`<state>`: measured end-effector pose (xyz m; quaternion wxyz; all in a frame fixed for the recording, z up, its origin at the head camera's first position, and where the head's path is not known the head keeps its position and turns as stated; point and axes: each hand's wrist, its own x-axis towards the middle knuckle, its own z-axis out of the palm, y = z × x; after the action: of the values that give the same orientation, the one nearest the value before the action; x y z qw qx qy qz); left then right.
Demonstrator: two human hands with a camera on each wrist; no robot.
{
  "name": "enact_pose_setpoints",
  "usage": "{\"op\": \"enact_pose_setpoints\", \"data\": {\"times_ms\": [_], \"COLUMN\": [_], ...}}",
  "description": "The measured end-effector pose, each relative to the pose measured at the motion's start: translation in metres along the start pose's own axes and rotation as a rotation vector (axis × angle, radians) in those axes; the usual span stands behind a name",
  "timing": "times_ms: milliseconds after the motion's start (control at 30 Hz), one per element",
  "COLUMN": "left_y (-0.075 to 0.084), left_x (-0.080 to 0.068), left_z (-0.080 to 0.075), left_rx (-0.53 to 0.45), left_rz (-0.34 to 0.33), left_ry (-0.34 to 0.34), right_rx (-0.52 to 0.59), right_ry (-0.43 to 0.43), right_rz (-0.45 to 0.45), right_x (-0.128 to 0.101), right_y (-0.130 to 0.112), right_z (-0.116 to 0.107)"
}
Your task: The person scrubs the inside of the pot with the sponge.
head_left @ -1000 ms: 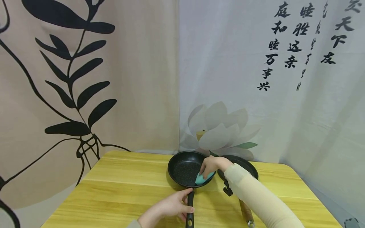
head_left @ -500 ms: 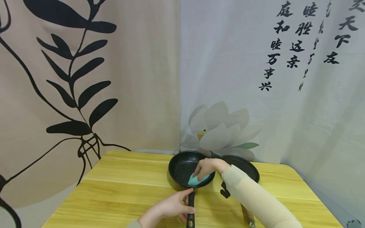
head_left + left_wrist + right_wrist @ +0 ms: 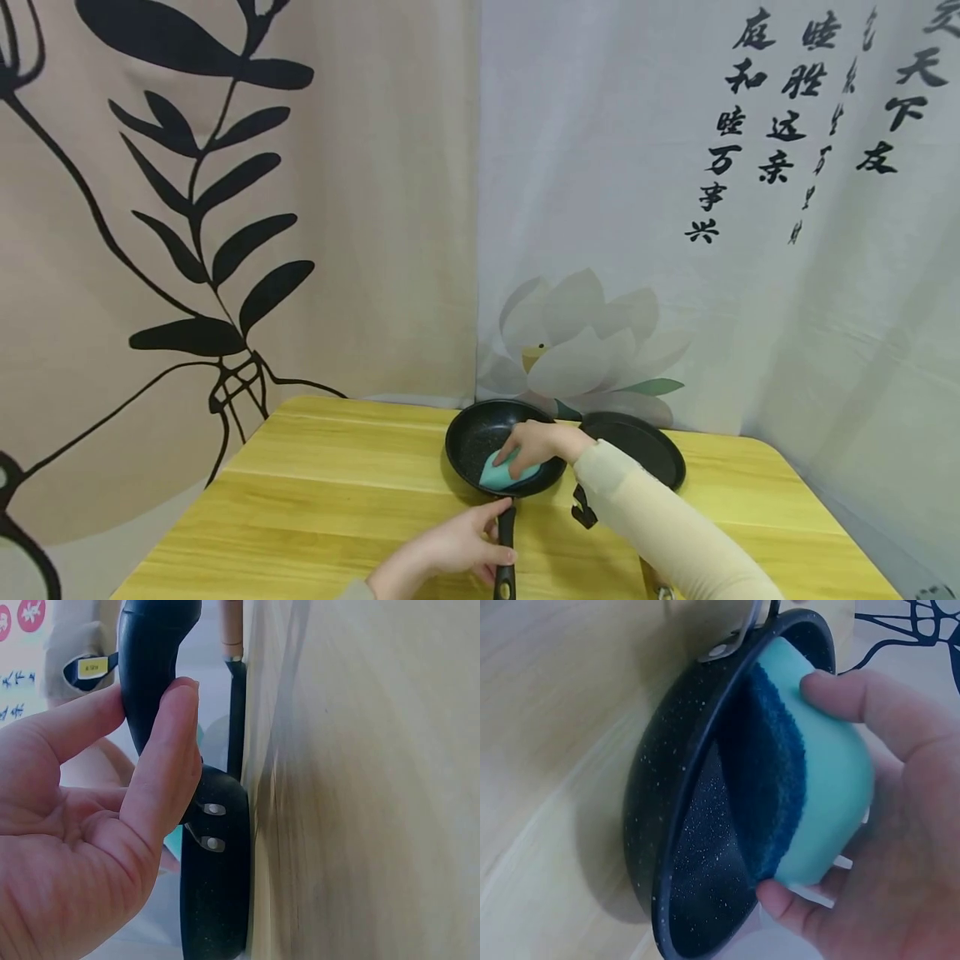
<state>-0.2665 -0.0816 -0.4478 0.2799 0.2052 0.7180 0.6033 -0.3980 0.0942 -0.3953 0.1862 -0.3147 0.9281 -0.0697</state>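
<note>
A black speckled frying pan (image 3: pixel 477 442) sits on the wooden table, its handle (image 3: pixel 506 533) toward the person. My left hand (image 3: pixel 461 540) holds that handle between thumb and fingers; the left wrist view shows the hand (image 3: pixel 112 802) close up, beside the pan's riveted side (image 3: pixel 214 900). Inside the pan, my right hand (image 3: pixel 536 443) grips a teal sponge (image 3: pixel 506 473) against the lower part of the inner surface. Seen from the right wrist, the sponge (image 3: pixel 825 780) has a dark blue scrubbing layer facing the pan, and the fingers of my right hand (image 3: pixel 900 817) pinch its edges.
A second, flatter black pan (image 3: pixel 637 446) lies to the right, partly hidden by the right sleeve (image 3: pixel 667 525); its wooden handle (image 3: pixel 651 579) points toward the person. A small black object (image 3: pixel 583 507) is near the right forearm. A printed curtain (image 3: pixel 390 208) hangs behind the table (image 3: pixel 315 483).
My right hand has slid the sponge leftward across the pan from its right side toward the lower middle. The left hand keeps its hold on the handle. The head view has shifted slightly.
</note>
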Motion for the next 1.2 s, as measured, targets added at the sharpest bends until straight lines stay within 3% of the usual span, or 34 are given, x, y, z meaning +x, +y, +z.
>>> {"op": "enact_pose_setpoints", "data": {"times_ms": [467, 1200], "left_y": [-0.003, -0.003], "left_x": [-0.001, 0.002], "left_z": [0.000, -0.001], "left_rx": [0.006, -0.009], "left_rz": [0.014, 0.010], "left_ry": [-0.007, -0.018], "right_rx": [-0.118, -0.079], "right_ry": [0.063, 0.081], "right_rz": [-0.074, -0.010], "right_x": [0.010, 0.031], "right_y": [-0.004, -0.006], "right_z": [0.010, 0.013]}}
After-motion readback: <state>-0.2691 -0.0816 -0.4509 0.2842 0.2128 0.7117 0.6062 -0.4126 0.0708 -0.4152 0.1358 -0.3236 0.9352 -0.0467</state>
